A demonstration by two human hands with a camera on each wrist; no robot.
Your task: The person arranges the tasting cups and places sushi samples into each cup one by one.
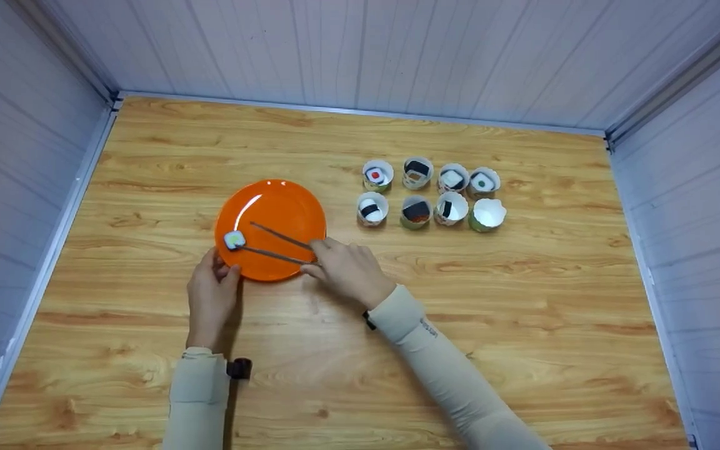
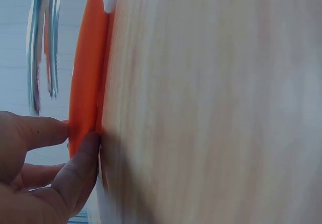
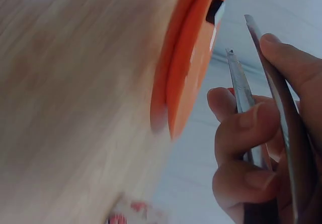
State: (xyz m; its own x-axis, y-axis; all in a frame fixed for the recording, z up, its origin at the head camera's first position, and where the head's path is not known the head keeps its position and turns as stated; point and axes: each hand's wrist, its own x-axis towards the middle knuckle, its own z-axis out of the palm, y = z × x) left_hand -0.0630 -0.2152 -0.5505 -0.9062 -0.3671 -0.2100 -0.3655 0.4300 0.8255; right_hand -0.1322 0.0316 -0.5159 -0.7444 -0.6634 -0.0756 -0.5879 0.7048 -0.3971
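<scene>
My left hand (image 1: 213, 300) pinches the near left rim of an orange plate (image 1: 272, 206), thumb and fingers on either side of the edge in the left wrist view. One sushi roll piece (image 1: 234, 239), white with a yellow-green centre and dark side, lies at the plate's left edge. My right hand (image 1: 350, 269) grips metal tongs (image 3: 283, 108) over the plate's right side. Their two arms are spread apart, with nothing between them. In the head view the nearer tip points at the roll piece; whether they touch, I cannot tell.
Right of the plate, two rows of paper cups stand close together. Several hold sushi pieces, such as the cup with a red-centred roll (image 1: 375, 175); white inside shows in the front right cup (image 1: 488, 214). Panel walls (image 1: 360, 56) bound the wooden table (image 1: 522, 325).
</scene>
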